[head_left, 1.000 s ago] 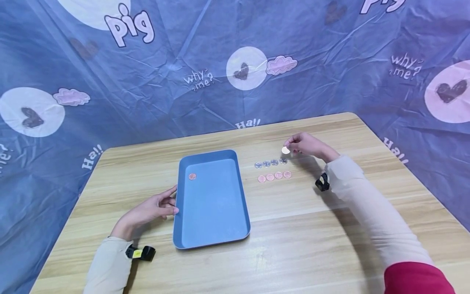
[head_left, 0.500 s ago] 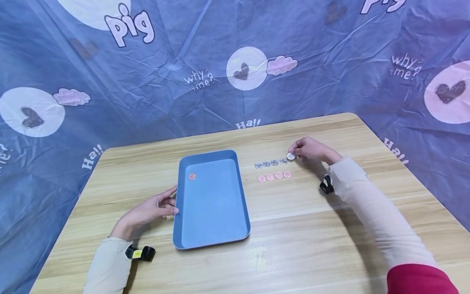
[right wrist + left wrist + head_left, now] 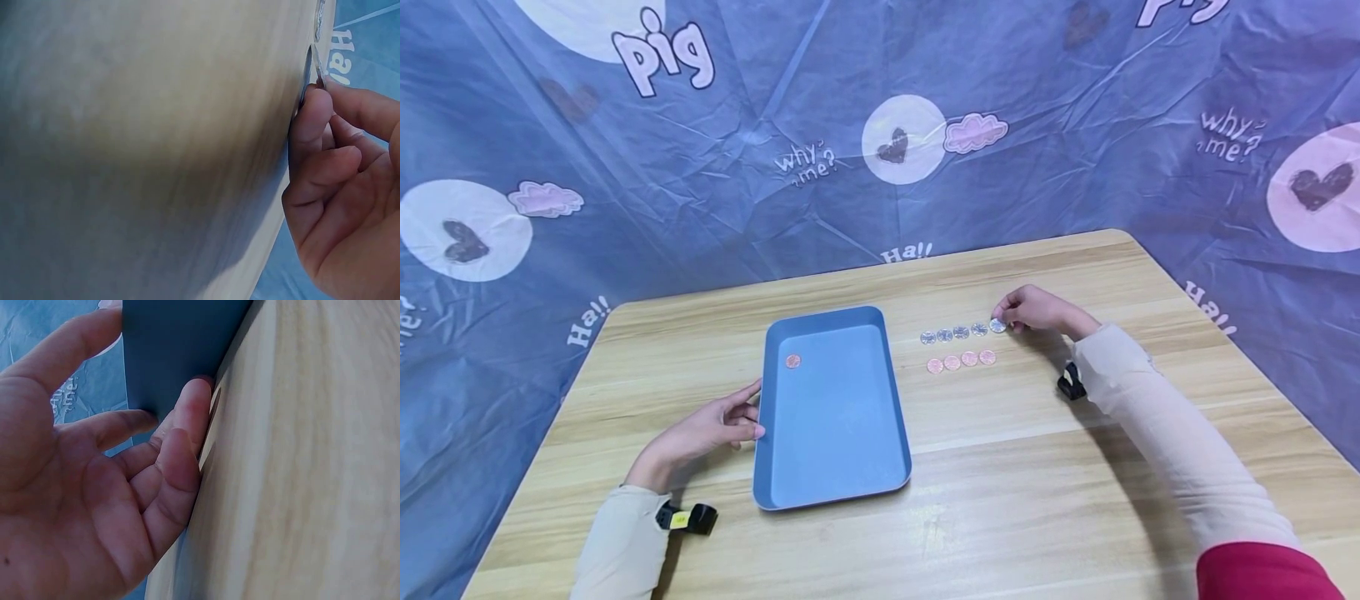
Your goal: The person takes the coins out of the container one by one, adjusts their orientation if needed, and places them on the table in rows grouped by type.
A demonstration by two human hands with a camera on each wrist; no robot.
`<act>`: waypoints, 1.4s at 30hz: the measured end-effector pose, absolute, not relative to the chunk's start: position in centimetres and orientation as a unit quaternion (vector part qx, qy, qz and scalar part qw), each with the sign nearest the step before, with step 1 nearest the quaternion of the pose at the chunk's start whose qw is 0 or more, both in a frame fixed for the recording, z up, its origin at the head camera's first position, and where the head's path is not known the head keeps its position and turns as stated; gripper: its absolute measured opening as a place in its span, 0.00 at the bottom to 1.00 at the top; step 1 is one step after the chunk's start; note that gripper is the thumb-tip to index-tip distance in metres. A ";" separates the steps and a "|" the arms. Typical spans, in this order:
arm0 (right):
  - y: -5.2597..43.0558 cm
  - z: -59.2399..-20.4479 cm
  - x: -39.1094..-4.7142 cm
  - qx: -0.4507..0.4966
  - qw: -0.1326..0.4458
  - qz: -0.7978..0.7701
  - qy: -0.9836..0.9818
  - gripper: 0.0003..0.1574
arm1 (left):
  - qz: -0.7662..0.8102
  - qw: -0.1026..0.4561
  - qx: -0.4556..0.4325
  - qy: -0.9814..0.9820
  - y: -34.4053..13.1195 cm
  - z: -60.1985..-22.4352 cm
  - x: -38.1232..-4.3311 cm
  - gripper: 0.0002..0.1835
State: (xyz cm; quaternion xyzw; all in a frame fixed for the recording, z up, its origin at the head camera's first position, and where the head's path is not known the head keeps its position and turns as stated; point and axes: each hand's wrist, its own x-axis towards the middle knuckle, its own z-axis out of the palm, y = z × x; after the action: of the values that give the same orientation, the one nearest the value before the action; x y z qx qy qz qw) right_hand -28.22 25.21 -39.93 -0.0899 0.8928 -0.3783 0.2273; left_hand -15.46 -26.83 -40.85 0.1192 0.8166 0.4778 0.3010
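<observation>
In the head view, my right hand holds a silver coin at the right end of a row of silver coins. The right wrist view has the held coin edge-on at the fingertips, tilted close over the table. My left hand is at the left side of a blue rectangular tray, thumb over the rim. From the left wrist, the other fingers lie against the tray's outer wall, some curled. One copper coin lies inside the tray, toward its far left.
A row of copper coins lies just nearer than the silver row, right of the tray. All stand on a wooden table. Behind it hangs a printed blue curtain. Each wrist bears a black camera strap.
My right hand has moved slightly right and nearer, lowering the silver coin from above the row to its right end. The left hand and the tray have stayed put.
</observation>
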 end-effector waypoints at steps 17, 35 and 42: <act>25.1 -39.8 -27.8 -0.096 0.247 -0.369 0.891 0.16 | 0.481 0.300 0.126 0.814 -26.9 -41.0 -15.5 0.49; 25.3 -39.8 -27.8 -0.099 0.253 -0.370 0.888 0.19 | 0.480 0.300 0.111 0.817 -26.9 -41.0 -15.6 0.49; 25.9 -39.2 -27.5 -0.113 0.255 -0.376 0.884 0.25 | 0.482 0.299 0.122 0.814 -27.0 -41.1 -15.6 0.49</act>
State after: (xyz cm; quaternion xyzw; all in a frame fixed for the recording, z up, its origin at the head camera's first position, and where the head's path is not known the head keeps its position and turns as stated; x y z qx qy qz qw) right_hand -27.50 25.94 -39.19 -0.1132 0.8836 -0.3758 0.2553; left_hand -15.63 -27.02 -41.11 0.1215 0.8143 0.4823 0.2992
